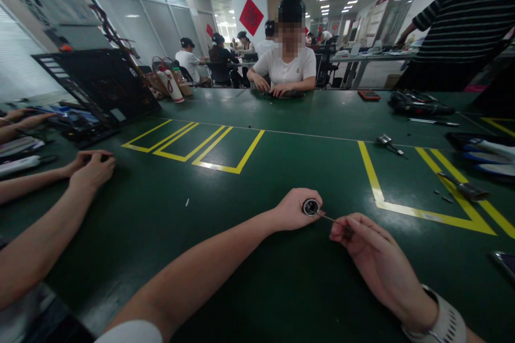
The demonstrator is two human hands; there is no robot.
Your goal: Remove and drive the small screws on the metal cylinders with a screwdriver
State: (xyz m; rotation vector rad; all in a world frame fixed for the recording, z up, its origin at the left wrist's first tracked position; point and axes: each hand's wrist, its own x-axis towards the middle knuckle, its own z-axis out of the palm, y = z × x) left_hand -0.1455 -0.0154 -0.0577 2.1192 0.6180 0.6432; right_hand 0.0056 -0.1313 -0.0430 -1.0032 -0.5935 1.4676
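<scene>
My left hand point(295, 208) is wrapped around a dark cylindrical part point(310, 207). Its round open end, with a silvery rim, faces up toward me, and the rest lies hidden in my fingers. Between the thumb and fingers of my right hand point(372, 252) is a thin metal tool point(330, 218), whose shaft points left to the rim of the cylinder. Whether the tip is inside the opening or just beside it, I cannot tell. Both hands are just above the green tabletop point(257, 273).
Yellow tape outlines point(217, 166) mark the table. On the right lie metal tool heads point(389, 144), a metal cylindrical piece point(469, 190), small dark bits and a black power tool point(418, 103). A co-worker's hands point(92, 169) rest at left; another person point(285, 67) sits opposite.
</scene>
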